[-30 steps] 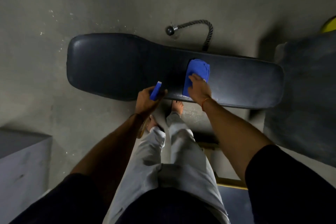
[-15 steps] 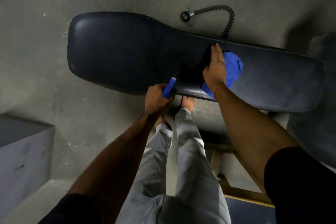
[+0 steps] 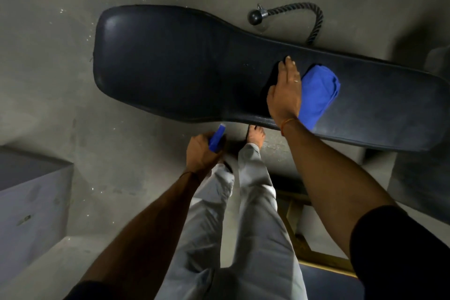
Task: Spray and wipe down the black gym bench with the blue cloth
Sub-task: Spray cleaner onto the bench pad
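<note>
The black gym bench (image 3: 194,63) is seen from above, running from the wide end on the left to the narrow end at the right frame edge, on a grey concrete floor (image 3: 60,109). The right hand (image 3: 286,91) is laid flat on the narrow part of the pad, fingers (image 3: 288,66) straight and held together, pointing to the far edge. The blue cloth (image 3: 319,95) is pressed under the palm; most of it is bunched out just right of the hand, on the pad, reaching from the middle of the pad to near its front edge. A thin orange thread (image 3: 286,124) is worn at the right wrist, and a ring is seen on 1 finger.

The left hand (image 3: 201,153) is held off the bench, in front of its near edge and left of the right hand, well apart from it. It is curled closed around a spray bottle; only the blue nozzle head (image 3: 217,140) is shown sticking out above the fist toward the bench, without touching it. The bottle body is hidden by the hand.

Beyond the right hand, past the far edge of the bench, a black rope handle (image 3: 314,19) with a ball end (image 3: 254,17) is lying on the floor. Below the hands, grey trousers (image 3: 243,214) and 1 bare foot (image 3: 255,135) are seen, the foot just in front of the bench edge, between the 2 hands. Left of the left arm a grey block (image 3: 29,192) is seen. Near the right forearm, a yellow frame (image 3: 294,224) is partly seen under the bench side.
</note>
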`<state>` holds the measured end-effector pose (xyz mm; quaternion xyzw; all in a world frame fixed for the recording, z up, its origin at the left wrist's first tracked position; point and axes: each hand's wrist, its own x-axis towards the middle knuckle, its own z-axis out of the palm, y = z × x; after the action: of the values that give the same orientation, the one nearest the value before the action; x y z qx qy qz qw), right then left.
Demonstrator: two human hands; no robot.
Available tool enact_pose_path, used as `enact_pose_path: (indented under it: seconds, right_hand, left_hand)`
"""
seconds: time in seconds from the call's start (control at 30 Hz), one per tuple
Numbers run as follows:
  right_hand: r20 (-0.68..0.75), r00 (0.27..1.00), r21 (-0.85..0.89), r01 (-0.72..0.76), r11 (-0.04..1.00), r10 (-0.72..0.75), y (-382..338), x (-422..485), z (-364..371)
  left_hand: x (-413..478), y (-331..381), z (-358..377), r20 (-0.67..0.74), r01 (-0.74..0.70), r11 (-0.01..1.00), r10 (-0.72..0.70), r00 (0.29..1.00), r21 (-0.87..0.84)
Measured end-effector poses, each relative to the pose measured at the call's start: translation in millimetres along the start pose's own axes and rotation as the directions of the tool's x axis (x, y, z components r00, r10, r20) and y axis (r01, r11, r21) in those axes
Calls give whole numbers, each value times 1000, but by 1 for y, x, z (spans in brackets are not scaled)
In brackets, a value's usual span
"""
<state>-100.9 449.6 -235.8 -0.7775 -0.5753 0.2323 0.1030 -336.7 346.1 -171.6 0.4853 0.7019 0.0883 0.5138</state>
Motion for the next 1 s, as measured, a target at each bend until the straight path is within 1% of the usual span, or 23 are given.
enact_pose_path:
  seconds: [0.07, 0.17, 0.23, 0.3, 0.37, 0.47, 0.63, 0.73, 0.8, 0.9, 0.93, 1.0]
  right_hand:
    - [7, 999, -26, 50, 998, -50, -15, -8, 10]
    - [-36, 999, -4, 23, 1000, -23, -35, -13, 22]
    - [-53, 998, 6, 22, 1000, -22, -45, -10, 26]
    - [-52, 997, 9, 53, 999, -52, -54, -3, 30]
    - [-60, 995, 3, 85, 996, -84, -64, 6, 34]
    - [-87, 994, -3, 68, 998, -68, -73, 19, 41]
    - [-140, 988, -39, 60, 997, -65, -72, 19, 48]
    - [-154, 986, -63, 51, 997, -60, -73, 20, 50]
    - [-164, 985, -65, 48, 997, -58, -73, 20, 50]
    - [-157, 986, -98, 45, 994, -60, -75, 19, 51]
    - [-151, 987, -106, 43, 993, -59, -76, 20, 51]
    - [-142, 988, -118, 38, 992, -55, -77, 20, 50]
  left_hand:
    - [-5, -10, -9, -52, 18, 999, -20, 998, -27]
    - [-14, -22, -22, -124, 43, 987, -62, 990, -153]
    - [-14, -24, -30, -126, 54, 978, -80, 989, -200]
    - [-9, -21, -37, -124, 59, 974, -88, 988, -220]
    - [-1, -14, -43, -148, 10, 970, -47, 988, -241]
    - [13, 2, -50, -154, -71, 952, 26, 988, -297]
    - [46, 30, -55, -179, -195, 965, 164, 970, -176]
    - [57, 34, -58, -152, -233, 958, 209, 966, -166]
    - [58, 28, -58, -164, -218, 964, 193, 967, -151]
    - [47, 12, -60, -255, -137, 981, 99, 962, -139]
    - [39, 5, -61, -279, -110, 981, 63, 958, -159]
    - [24, -12, -61, -298, -75, 963, -5, 955, -258]
